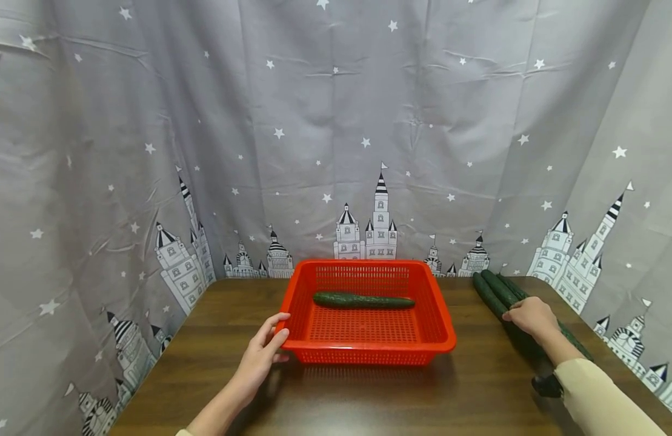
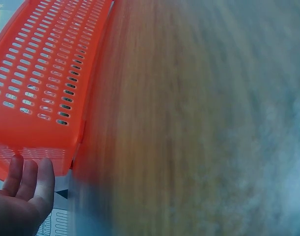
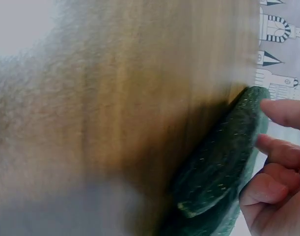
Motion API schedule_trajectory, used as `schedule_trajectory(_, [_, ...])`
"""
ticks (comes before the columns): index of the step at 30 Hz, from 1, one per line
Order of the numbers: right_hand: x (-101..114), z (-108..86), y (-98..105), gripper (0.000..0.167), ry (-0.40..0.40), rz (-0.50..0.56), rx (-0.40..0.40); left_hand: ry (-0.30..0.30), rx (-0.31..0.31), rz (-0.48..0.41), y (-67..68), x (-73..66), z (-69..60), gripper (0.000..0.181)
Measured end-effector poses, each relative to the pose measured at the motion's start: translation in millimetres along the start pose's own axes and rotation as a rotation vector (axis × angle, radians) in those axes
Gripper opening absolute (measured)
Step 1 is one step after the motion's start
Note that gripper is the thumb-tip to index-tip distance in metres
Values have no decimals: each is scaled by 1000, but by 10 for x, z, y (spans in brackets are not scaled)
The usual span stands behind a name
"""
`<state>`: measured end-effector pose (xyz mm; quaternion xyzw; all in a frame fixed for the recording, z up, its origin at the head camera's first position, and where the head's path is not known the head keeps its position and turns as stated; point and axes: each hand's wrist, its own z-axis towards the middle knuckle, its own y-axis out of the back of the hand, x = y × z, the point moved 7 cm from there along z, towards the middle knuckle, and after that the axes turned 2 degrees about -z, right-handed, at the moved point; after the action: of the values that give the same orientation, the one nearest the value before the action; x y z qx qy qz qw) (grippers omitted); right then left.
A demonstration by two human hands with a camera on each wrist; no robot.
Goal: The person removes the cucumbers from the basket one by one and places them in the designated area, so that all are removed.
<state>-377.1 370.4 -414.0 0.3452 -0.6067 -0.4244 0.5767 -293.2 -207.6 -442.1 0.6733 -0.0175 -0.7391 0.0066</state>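
Observation:
A red plastic basket with slotted walls sits at mid-table, a single dark green cucumber lying across its inside. My left hand holds the basket's front left corner, thumb at the rim; the left wrist view shows fingers against the end wall. At the table's right side, several cucumbers lie side by side. My right hand reaches over them and grips one cucumber, whose blunt end points toward me. Part of that grip is hidden under the hand.
The brown wooden table runs to a grey curtain printed with stars and castles, which hangs behind and along both sides. The cucumbers lie close to the table's right edge, a stretch of tabletop away from the basket.

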Motion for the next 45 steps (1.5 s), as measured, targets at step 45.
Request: schedule_trajectory(45, [1574, 398, 181, 51, 123, 492, 311, -5, 5, -6, -2, -11, -25, 39])
